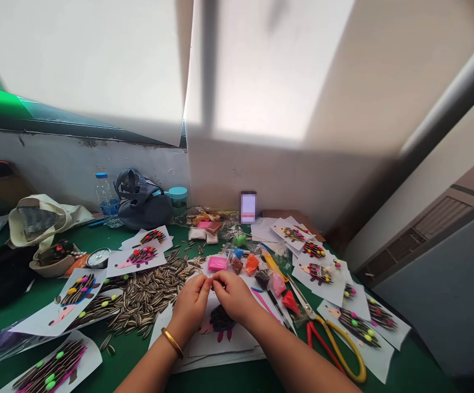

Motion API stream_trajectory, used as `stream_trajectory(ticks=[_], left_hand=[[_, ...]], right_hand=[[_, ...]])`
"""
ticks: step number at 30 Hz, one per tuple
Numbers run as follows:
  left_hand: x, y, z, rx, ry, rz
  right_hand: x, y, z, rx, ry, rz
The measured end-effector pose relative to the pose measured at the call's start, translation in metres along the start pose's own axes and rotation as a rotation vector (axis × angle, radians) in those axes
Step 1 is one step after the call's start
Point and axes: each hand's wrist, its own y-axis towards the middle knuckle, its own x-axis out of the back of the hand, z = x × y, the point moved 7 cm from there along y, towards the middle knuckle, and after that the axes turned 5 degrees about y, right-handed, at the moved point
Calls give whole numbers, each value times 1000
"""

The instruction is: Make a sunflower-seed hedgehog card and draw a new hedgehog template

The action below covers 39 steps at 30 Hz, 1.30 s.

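Note:
My left hand (189, 303) and my right hand (233, 296) meet fingertip to fingertip, thumbs and forefingers pinched together. Whatever sits between them is too small and too covered to make out. Just below lies a white sheet (204, 345) bearing a hedgehog figure with a dark clay body (221, 319) and pink parts, partly hidden by my right hand. Beyond my fingers are a pink clay block (217, 263), an orange clay lump (252, 264) and a brown clay lump (236, 265) in clear wrapping. A heap of striped sunflower seeds (149, 295) spreads left of my left hand.
Yellow-handled scissors (343, 349) lie by my right forearm, with red-handled ones beside them. Finished hedgehog cards (321, 278) overlap on the right, and others (71, 305) on the left. A phone (248, 207), bottle (108, 201) and dark bag (141, 204) stand along the wall.

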Motion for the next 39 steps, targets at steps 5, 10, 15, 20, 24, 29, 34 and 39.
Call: stream_trajectory(ticks=[5, 10, 15, 20, 24, 29, 34, 39], left_hand=[[-2, -1, -2, -43, 18, 21], [-4, 0, -3, -65, -14, 28], [-3, -1, -3, -48, 7, 12], [-2, -1, -4, -63, 46, 16], [-2, -1, -3, -63, 76, 21], [3, 0, -1, -22, 124, -7], [6, 1, 2, -4, 113, -24], [3, 1, 3, -11, 102, -1]], right_hand=[[1, 0, -2, -10, -46, 18], [4, 2, -1, -7, -74, 19], [4, 3, -2, -5, -105, 22], [4, 3, -3, -16, -165, 25], [5, 4, -3, -38, -239, 24], [13, 7, -4, -72, -354, 41], [23, 10, -13, -124, -467, 55], [23, 11, -23, -178, -536, 88]])
